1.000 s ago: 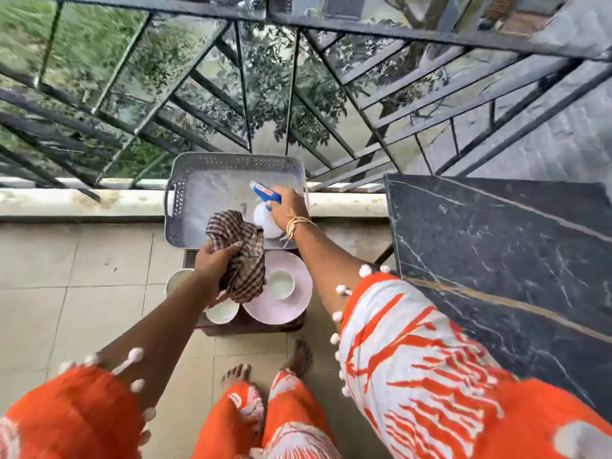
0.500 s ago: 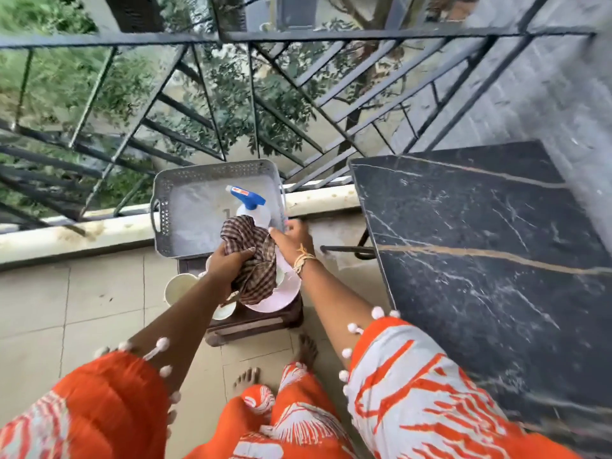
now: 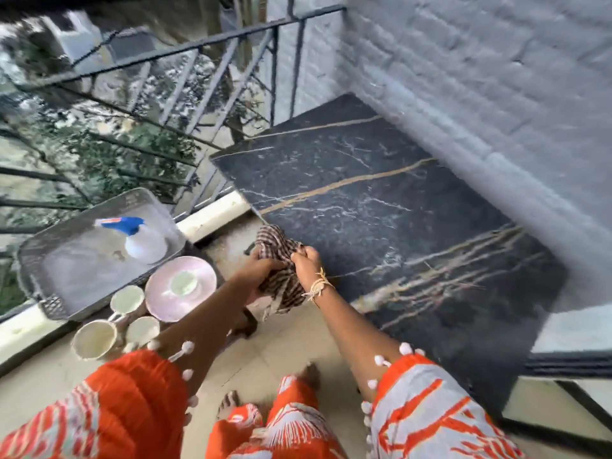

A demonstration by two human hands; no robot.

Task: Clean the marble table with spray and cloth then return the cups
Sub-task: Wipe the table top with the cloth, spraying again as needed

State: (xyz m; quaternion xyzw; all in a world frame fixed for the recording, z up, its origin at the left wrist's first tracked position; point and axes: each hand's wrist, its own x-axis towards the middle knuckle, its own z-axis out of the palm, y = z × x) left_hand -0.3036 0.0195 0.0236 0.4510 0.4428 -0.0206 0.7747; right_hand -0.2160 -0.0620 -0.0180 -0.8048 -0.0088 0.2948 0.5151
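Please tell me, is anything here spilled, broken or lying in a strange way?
Nothing looks spilled or broken. The spray bottle stands in the grey tray, and the cups sit beside the pink plate, off the marble table. Both hands, left and right, hold the checked cloth.

Orange sleeves, white and pale grey-blue streak print, white pom-pom trim along edges: left sleeve (image 3: 109, 409) lower left of frame, right sleeve (image 3: 437, 415) lower right. Matching orange-white trousers (image 3: 281, 429) bottom centre. Bare feet (image 3: 228, 400). Tan and white thread bracelet (image 3: 318, 283) on right wrist, mid-frame.
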